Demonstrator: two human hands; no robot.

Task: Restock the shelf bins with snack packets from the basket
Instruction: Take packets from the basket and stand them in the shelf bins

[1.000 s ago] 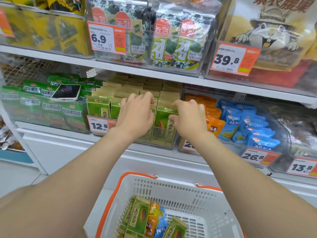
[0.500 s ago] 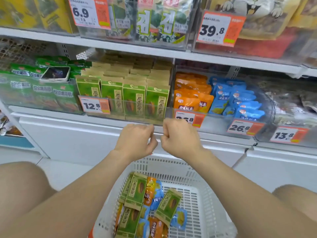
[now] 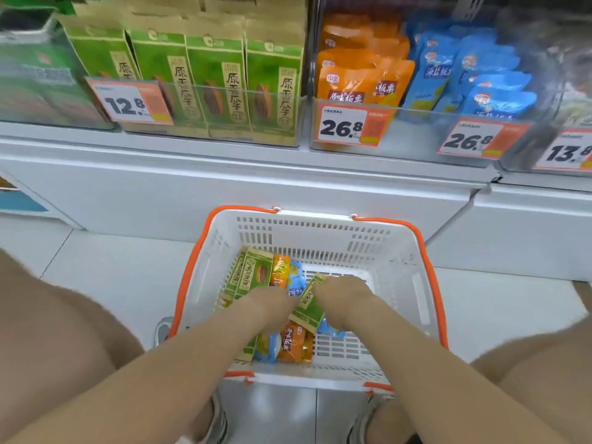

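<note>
- Nearest the camera, both hands are down in the white basket (image 3: 413,267) with the orange rim, which sits on the floor right in front of the shelf.
- The left hand (image 3: 270,304) is curled over the packets by the basket's left wall; whether anything is actually gripped can't be told.
- The right hand (image 3: 344,299) is laid on a green seed packet (image 3: 309,307) near the middle, fingers bent around its top edge, so a pick looks underway.
- Plenty is left: two more green packets (image 3: 253,277), orange packets (image 3: 291,342) and blue ones are heaped along the left side.
- Further back, the green seed bin (image 3: 217,91) is lined up full across the front, tagged 12.8.
- The orange chestnut bin (image 3: 358,78) and blue packet bin (image 3: 464,78) are each tagged 26.8, with bare gaps at their front edges. A 13.8 tag is seen far right.
</note>
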